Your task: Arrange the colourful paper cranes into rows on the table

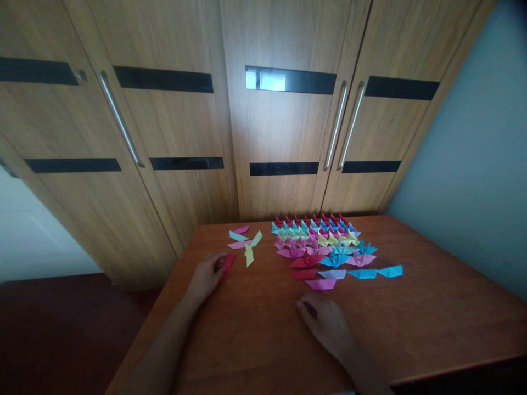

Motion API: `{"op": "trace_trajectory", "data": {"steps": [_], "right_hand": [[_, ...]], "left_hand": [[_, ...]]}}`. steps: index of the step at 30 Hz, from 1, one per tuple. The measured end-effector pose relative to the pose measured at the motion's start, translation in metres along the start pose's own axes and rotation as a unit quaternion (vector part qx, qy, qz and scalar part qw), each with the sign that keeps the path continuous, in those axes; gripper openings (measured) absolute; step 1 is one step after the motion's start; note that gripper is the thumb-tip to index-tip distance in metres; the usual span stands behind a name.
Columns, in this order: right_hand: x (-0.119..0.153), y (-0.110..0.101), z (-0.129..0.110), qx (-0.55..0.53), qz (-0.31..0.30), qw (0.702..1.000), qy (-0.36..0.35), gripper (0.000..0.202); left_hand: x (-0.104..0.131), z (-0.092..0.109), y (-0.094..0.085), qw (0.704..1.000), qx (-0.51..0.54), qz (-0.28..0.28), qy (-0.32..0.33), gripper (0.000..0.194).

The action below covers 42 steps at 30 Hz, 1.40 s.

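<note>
My left hand (207,280) is closed at the fingertips on a red folded paper piece (228,265), at the left side of the table. Just beyond it lie several loose folded pieces, among them a yellow one (249,255), a light blue one (237,236) and a pink one (239,244). My right hand (325,321) rests on the tabletop with its fingers curled in, and nothing shows in them. Close in front of it is a pink folded strip (321,284). Behind that strip runs a row with a red piece (303,274), a lilac piece (332,274) and blue pieces (362,274).
Rows of colourful origami cranes (337,257) stand at the back of the brown wooden table (247,340). A wooden wardrobe (280,126) with metal handles rises behind the table. A pale wall (473,164) is on the right.
</note>
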State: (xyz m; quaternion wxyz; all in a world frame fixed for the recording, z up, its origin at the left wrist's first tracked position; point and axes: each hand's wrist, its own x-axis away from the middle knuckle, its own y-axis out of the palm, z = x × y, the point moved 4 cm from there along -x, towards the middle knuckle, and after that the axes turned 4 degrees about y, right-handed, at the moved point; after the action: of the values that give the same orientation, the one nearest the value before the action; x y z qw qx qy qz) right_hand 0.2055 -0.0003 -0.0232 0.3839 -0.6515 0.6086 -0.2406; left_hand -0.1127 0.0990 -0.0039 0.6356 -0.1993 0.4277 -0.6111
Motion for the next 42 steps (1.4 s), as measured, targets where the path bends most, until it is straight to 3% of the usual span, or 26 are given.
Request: {"op": "trace_trajectory", "data": {"steps": [7, 12, 16, 23, 28, 32, 42], "right_hand": [[0.000, 0.001, 0.002, -0.009, 0.000, 1.000, -0.002, 0.026], [-0.001, -0.002, 0.001, -0.032, 0.004, 0.999, -0.001, 0.027], [-0.005, -0.003, 0.003, -0.079, -0.001, 0.997, 0.020, 0.027], [-0.004, -0.003, 0.000, -0.171, 0.004, 0.985, 0.024, 0.021], [-0.002, -0.006, -0.003, -0.224, 0.014, 0.974, 0.019, 0.019], [-0.002, -0.011, -0.003, -0.235, 0.036, 0.971, 0.018, 0.022], [-0.003, -0.010, 0.004, -0.308, 0.059, 0.949, 0.040, 0.021]], "left_hand": [[0.001, 0.000, -0.005, 0.987, 0.148, 0.001, -0.070, 0.048], [0.004, 0.010, -0.003, 0.941, 0.311, 0.041, -0.128, 0.043], [0.010, 0.040, 0.008, 0.890, 0.436, 0.036, -0.127, 0.036], [0.026, 0.107, 0.053, 0.821, 0.550, -0.075, -0.132, 0.022], [0.035, 0.137, 0.082, 0.814, 0.555, -0.117, -0.121, 0.023], [0.041, 0.145, 0.096, 0.822, 0.539, -0.155, -0.104, 0.023], [0.046, 0.138, 0.096, 0.865, 0.458, -0.194, -0.063, 0.027]]}}
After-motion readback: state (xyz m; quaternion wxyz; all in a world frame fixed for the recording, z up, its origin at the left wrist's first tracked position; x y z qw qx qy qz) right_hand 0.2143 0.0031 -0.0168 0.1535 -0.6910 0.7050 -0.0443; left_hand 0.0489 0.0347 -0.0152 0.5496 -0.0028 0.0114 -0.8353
